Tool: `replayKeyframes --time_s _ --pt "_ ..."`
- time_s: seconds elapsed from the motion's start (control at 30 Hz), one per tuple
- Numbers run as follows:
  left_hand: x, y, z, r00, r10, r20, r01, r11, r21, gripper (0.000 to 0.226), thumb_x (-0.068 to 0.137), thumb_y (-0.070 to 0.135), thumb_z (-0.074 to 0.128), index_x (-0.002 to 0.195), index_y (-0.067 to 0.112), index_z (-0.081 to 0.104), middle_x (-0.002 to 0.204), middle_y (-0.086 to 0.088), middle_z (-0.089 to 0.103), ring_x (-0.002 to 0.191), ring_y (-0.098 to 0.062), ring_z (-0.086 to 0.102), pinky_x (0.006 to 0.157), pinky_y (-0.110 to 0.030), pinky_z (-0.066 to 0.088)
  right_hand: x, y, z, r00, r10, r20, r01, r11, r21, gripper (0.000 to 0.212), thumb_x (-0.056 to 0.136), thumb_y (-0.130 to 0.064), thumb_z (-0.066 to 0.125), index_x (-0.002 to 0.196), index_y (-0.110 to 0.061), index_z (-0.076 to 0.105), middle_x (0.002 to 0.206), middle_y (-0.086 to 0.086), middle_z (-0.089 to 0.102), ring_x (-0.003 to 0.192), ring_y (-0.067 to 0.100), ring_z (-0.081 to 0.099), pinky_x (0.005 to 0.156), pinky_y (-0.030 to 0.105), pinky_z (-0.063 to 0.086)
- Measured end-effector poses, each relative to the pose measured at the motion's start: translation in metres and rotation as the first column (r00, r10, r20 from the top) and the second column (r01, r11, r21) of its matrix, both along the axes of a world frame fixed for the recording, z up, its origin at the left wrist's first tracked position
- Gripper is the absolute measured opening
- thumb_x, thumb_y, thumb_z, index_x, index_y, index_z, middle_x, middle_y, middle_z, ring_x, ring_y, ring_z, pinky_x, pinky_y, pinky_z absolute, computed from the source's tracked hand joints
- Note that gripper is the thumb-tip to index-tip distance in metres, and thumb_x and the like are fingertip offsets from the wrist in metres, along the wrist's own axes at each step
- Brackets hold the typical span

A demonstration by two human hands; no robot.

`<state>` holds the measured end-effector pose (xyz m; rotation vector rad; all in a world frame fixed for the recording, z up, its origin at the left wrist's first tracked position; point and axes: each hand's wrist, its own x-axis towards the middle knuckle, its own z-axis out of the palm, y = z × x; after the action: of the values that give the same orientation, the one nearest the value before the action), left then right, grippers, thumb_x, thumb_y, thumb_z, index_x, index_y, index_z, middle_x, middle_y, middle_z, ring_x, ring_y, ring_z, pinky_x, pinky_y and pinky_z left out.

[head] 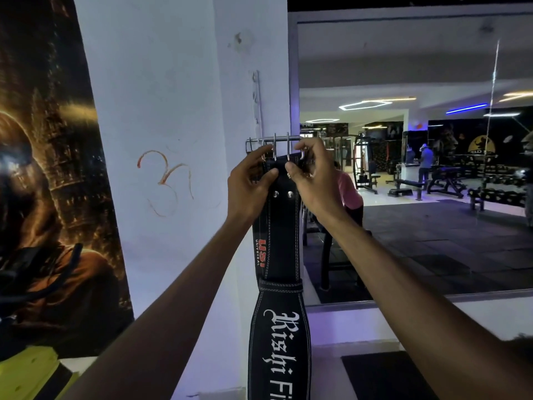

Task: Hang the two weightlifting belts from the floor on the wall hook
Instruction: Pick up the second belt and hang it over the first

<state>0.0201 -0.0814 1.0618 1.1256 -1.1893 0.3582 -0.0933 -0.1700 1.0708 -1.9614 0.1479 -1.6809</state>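
A black belt [281, 243] is held up against the white wall [161, 111], hanging straight down. Its silver buckle [281, 148] is kept at the metal wall hook [255, 142]. The belt's top is pinched by the left hand [249, 186] and by the right hand [313, 174], both closed on it. A big mirror [418, 168] is seen beside the wall.

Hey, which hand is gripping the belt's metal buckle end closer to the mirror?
The right hand, pinching the buckle edge beside the mirror; the left hand holds the belt on the wall side.
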Motion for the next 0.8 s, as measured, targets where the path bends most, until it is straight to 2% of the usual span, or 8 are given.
replayKeyframes --time_s 0.1,0.23,0.33,0.4,0.5,0.63,0.7,0.8 --pt "0.0 -0.018 0.001 0.998 0.048 -0.036 -0.047 0.999 0.021 0.041 0.09 0.009 0.072 0.13 0.018 0.071 0.125 -0.005 0.074 0.112 -0.02 0.071 0.099 -0.042 0.059 0.001 -0.025 -0.001 0.998 -0.044 -0.052 0.042 0.999 -0.028 0.027 0.091 -0.015 0.067 0.118 -0.017 0.063 0.121 0.012 0.056 0.098 -0.02 0.044 0.078 -0.006 0.034" --pt "-0.001 -0.039 0.003 0.995 0.103 -0.018 -0.103 0.995 0.016 0.037 0.088 0.006 0.072 0.122 0.02 0.074 0.12 -0.001 0.071 0.11 -0.022 0.069 0.1 -0.04 0.058 0.01 -0.052 0.0 0.999 -0.009 -0.037 0.008 0.999 -0.035 0.024 0.089 -0.014 0.068 0.111 -0.02 0.064 0.116 0.011 0.06 0.105 0.01 0.053 0.086 0.013 0.042" --pt "0.004 -0.054 0.007 0.983 0.175 0.062 -0.174 0.984 -0.026 0.043 0.085 -0.004 0.071 0.124 0.015 0.072 0.118 -0.002 0.063 0.112 -0.017 0.064 0.1 -0.019 0.052 0.024 -0.069 0.005 0.999 0.011 -0.041 -0.013 0.998 -0.062 0.022 0.087 -0.01 0.068 0.107 -0.017 0.063 0.113 0.009 0.061 0.11 0.016 0.053 0.092 0.028 0.049" --pt "0.014 -0.065 0.008 0.975 0.2 0.098 -0.195 0.979 -0.057 0.047 0.082 -0.008 0.069 0.123 0.013 0.069 0.121 -0.004 0.061 0.113 -0.012 0.061 0.101 -0.021 0.052 0.037 -0.08 0.008 0.999 0.02 -0.036 -0.023 0.996 -0.081 0.02 0.086 -0.01 0.068 0.104 -0.018 0.063 0.111 0.007 0.063 0.11 0.019 0.056 0.092 0.036 0.052" --pt "0.04 -0.085 0.011 0.982 0.171 0.084 -0.164 0.982 -0.092 0.042 0.08 -0.01 0.066 0.115 0.014 0.067 0.121 -0.004 0.063 0.109 0.0 0.062 0.099 -0.022 0.054 0.063 -0.096 0.01 1.0 0.004 0.014 -0.003 0.996 -0.091 0.019 0.087 -0.009 0.067 0.103 -0.018 0.065 0.111 0.008 0.06 0.103 0.01 0.057 0.092 0.028 0.051" --pt "0.08 -0.114 0.017 0.993 0.108 0.047 -0.105 0.991 -0.078 0.035 0.08 -0.008 0.065 0.104 0.018 0.064 0.117 -0.007 0.068 0.106 -0.015 0.068 0.096 -0.032 0.058 0.106 -0.125 0.009 0.984 -0.112 0.141 0.131 0.983 -0.132 0.018 0.085 -0.008 0.071 0.101 -0.014 0.068 0.119 0.006 0.041 0.107 -0.015 0.043 0.094 0.012 0.045" --pt "0.106 -0.13 0.023 0.992 0.117 0.042 -0.114 0.992 -0.061 0.035 0.081 -0.009 0.067 0.1 0.02 0.061 0.116 -0.009 0.067 0.099 -0.006 0.067 0.093 -0.029 0.058 0.128 -0.143 0.014 0.969 -0.182 0.166 0.214 0.957 -0.197 0.017 0.082 -0.01 0.075 0.098 -0.012 0.068 0.124 0.006 0.039 0.11 -0.025 0.034 0.087 -0.002 0.036" --pt "0.141 -0.157 0.031 0.992 0.118 0.055 -0.116 0.993 -0.035 0.035 0.081 -0.011 0.067 0.096 0.02 0.06 0.114 -0.012 0.064 0.088 0.012 0.063 0.085 -0.013 0.053 0.156 -0.172 0.027 0.983 -0.154 0.101 0.173 0.963 -0.207 0.011 0.085 -0.013 0.072 0.095 -0.012 0.068 0.108 0.006 0.057 0.094 -0.02 0.048 0.078 0.003 0.036"
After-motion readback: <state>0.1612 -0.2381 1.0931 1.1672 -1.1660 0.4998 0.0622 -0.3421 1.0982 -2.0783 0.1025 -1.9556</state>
